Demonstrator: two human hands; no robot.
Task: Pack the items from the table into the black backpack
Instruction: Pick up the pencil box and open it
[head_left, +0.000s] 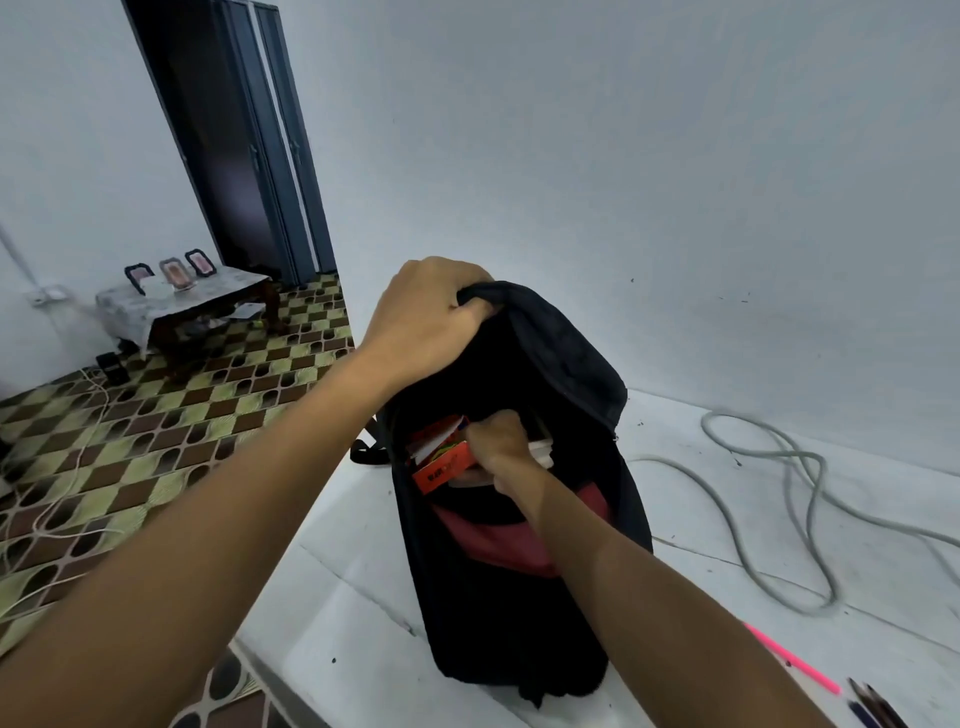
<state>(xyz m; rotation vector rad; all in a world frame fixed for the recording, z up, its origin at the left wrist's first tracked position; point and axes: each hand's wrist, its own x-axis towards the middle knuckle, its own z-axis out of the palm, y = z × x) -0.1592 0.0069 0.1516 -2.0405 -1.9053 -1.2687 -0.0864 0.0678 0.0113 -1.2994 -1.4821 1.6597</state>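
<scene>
Backpack (519, 519) stands upright on the white tabletop (727, 597). I see my left hand (426, 322) gripping its top flap, my right hand (498, 447) curled inside the opening, touching an orange box (441, 470). Pink pen (795, 660) lies nearby.

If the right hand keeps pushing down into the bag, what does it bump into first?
Probably the orange box and white papers beside it: the right hand is already against them inside the backpack. What lies deeper is hidden, so that's a guess.
</scene>
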